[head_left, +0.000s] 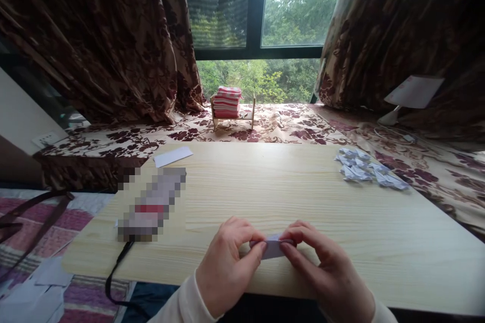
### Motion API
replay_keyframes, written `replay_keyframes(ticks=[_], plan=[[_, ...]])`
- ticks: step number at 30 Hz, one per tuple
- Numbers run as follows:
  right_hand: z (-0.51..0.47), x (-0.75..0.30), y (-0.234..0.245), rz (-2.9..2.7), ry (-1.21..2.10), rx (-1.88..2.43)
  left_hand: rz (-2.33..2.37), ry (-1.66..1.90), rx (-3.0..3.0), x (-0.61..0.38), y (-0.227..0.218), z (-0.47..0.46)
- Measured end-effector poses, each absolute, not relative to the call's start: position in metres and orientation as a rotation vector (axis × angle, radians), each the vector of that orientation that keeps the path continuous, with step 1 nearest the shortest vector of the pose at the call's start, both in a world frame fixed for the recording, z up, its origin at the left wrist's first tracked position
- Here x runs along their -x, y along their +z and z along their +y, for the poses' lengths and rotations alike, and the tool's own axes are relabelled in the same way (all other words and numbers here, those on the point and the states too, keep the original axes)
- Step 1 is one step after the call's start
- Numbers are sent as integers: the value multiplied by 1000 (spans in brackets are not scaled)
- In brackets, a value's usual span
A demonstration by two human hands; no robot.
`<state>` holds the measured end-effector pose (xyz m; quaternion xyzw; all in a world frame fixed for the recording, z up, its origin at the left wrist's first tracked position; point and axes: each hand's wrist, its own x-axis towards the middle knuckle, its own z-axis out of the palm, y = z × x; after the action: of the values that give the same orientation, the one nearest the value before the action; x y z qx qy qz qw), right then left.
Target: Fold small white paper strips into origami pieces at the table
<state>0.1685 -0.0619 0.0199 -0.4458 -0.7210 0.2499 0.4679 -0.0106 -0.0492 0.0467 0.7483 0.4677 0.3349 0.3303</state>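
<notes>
Between my two hands is a small piece of folded white paper (pixel 273 249), held just above the near edge of the wooden table (pixel 242 197). My left hand (pixel 231 260) pinches its left end between thumb and fingers. The right end is pinched the same way by my right hand (pixel 326 262). Fingertips cover both ends, so only the middle of the paper shows.
Several folded white paper pieces (pixel 356 165) lie in a pile at the table's far right. A white paper strip (pixel 173 156) and a blurred-out object (pixel 155 202) with a black strap (pixel 113 275) are on the left. Loose paper sheets (pixel 38 292) rest on the bed.
</notes>
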Motion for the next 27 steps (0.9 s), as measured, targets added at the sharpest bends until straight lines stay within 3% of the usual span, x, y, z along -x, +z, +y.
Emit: replay_keyframes(ticks=[10,19,27], plan=[[-53,-162,9,-1414,850,1110,1209,1094,-1864,-1,40,-38],[-51,-159,0,-1225,927,1150,1287,990,-1714,-10,27,-32],[-49,-160,8,-1407,931,1147,1233,1059,-1759,-9,25,-30]])
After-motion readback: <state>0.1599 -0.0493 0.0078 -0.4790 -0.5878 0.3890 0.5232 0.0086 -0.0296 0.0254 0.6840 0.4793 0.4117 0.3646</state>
